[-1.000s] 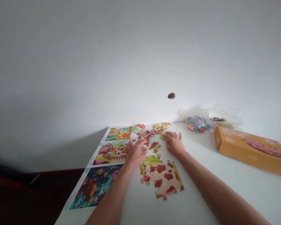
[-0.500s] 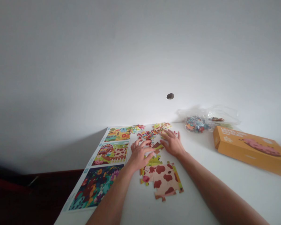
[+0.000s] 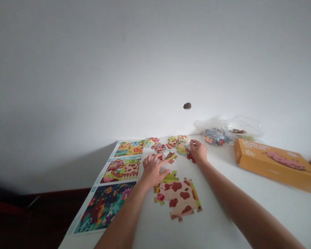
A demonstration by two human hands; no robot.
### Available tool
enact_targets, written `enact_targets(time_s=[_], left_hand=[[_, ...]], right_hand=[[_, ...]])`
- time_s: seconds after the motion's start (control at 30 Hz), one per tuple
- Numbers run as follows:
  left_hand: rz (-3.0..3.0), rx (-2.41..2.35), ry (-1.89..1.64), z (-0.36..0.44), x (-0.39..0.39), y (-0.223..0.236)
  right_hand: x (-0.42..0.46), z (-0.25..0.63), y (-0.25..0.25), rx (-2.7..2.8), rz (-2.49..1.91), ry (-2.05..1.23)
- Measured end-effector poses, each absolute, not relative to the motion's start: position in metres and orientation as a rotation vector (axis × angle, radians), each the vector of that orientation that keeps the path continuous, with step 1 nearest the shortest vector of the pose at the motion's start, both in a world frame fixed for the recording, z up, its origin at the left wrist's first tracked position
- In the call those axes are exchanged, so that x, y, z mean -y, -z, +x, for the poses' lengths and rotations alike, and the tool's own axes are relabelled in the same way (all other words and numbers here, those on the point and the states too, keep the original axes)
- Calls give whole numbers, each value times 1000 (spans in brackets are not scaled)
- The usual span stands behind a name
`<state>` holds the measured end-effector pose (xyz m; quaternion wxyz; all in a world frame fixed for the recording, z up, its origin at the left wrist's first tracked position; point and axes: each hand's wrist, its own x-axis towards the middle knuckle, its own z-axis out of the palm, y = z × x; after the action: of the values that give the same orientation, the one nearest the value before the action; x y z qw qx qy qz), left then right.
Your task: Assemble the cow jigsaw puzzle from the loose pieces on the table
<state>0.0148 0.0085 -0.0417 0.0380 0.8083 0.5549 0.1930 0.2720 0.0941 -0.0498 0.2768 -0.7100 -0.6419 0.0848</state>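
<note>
My left hand point(image 3: 153, 172) rests over the white table with its fingers spread, the fingertips beside loose jigsaw pieces point(image 3: 160, 148). To the right, my right hand point(image 3: 199, 151) is closed, thumb and fingers drawn together at the edge of the pile. What sits between those fingertips is too small to make out. Red pieces point(image 3: 191, 157) lie just left of that hand, and yellow-green pieces point(image 3: 181, 148) lie beyond them. Nearer to me is a joined puzzle section point(image 3: 183, 197) showing a brown-spotted cow. A brown and green piece point(image 3: 171, 158) lies between my hands.
A picture sheet point(image 3: 107, 204) with three printed scenes lies along the table's left side, partly under my left forearm. Clear plastic bags of pieces point(image 3: 216, 136) stand by the wall at the back right. An orange puzzle box point(image 3: 274, 166) lies in front of them.
My right hand has moved right from over the loose pieces, and its fingers have closed, uncovering yellow-green and red pieces. My left hand has stayed nearly in place.
</note>
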Motion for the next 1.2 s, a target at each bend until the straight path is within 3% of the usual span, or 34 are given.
enact_targets(time_s=[0.3,0.7,0.93,1.2], left_hand=[[2426,-1732,-508,17,-8,36],[2511,-1492,-495,13,-2,31],[2506,-1467,-593,12,-1,35],[2503,-1335,-952,31,6,30]], right_hand=[[-136,269,51,1408,-2009,-257],[-142,286,61,1201,-1511,-582],[-68,298,60,1036,-1149,-846],[0,276,50,1080,-1024,-1265]])
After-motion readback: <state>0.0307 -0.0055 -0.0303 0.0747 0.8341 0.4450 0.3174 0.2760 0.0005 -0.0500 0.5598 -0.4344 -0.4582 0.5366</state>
